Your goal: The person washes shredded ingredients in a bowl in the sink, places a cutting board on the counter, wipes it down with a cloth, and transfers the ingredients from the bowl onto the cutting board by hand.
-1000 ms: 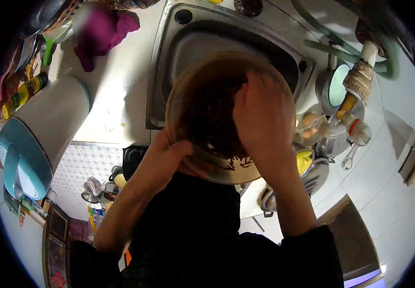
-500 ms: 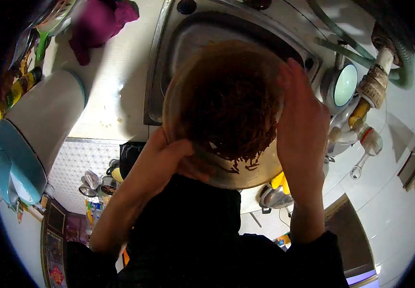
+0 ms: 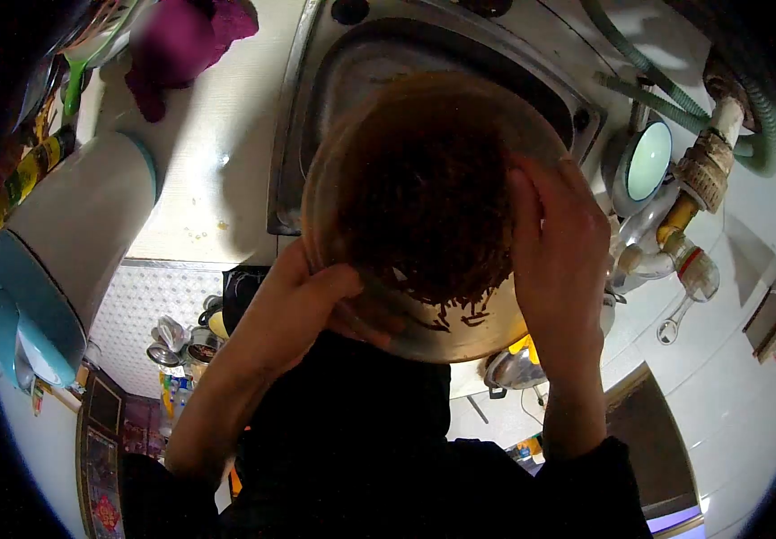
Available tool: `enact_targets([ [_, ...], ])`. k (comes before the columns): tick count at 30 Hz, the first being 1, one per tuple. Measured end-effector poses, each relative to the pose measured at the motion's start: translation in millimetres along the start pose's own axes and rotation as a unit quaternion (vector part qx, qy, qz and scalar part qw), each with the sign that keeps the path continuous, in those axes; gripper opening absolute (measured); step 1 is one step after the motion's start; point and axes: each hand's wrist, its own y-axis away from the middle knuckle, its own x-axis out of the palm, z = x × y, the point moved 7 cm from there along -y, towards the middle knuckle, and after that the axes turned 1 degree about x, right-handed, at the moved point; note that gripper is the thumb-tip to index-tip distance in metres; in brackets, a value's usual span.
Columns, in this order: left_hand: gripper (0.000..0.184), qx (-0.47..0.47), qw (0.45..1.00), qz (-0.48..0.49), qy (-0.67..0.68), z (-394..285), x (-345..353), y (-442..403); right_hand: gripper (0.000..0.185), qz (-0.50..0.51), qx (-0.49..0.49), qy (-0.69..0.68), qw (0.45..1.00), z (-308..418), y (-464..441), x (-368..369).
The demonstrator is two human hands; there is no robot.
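Note:
A wide translucent bowl (image 3: 487, 337) is held up in front of my body, overlapping the sink. Inside it lies a dark mass of thin brown shreds (image 3: 433, 207), with a few loose strands on the near wall. My left hand (image 3: 316, 292) grips the bowl at its lower left, thumb over the rim and fingers seen dimly through the wall beneath. At the right side, my right hand (image 3: 559, 234) is closed on the rim, its thumb reaching inside beside the shreds. Shadow hides the detail of the contents.
Behind the bowl is a metal sink (image 3: 334, 67) set in a white counter (image 3: 195, 198). A purple cloth (image 3: 177, 45) and a white-and-teal appliance (image 3: 92, 207) are on the left. To the right are an enamel pot (image 3: 647, 162), pipes (image 3: 707, 162) and a green hose (image 3: 648, 67).
My right hand has shifted from the bowl's outer upper right side to its rim, with the thumb now inside. The bowl has tilted slightly; my left hand keeps its place.

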Motion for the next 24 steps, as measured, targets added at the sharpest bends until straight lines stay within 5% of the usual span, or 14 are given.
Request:
enact_targets([
  [6,0.039,-0.011,1.000,0.004,0.007,2,-1,-2,0.019,-0.009,-0.032,-0.005,0.999,3,2,2],
  [8,0.074,-0.020,1.000,0.001,-0.008,9,-5,-4,0.020,-0.001,-0.025,-0.015,1.000,4,3,2],
  [11,0.074,-0.024,0.999,-0.005,0.038,10,-7,-4,0.019,0.017,0.004,-0.006,1.000,2,6,5],
  [12,0.074,-0.024,0.999,-0.004,0.038,10,-7,-4,0.019,0.016,0.004,-0.006,1.000,2,6,6],
  [14,0.041,0.010,1.000,-0.003,0.029,6,-5,-4,0.021,0.022,0.004,0.003,1.000,1,6,8],
  [24,0.042,0.002,1.000,-0.009,0.028,9,-5,-4,0.025,0.032,0.016,0.004,0.999,0,6,12],
])
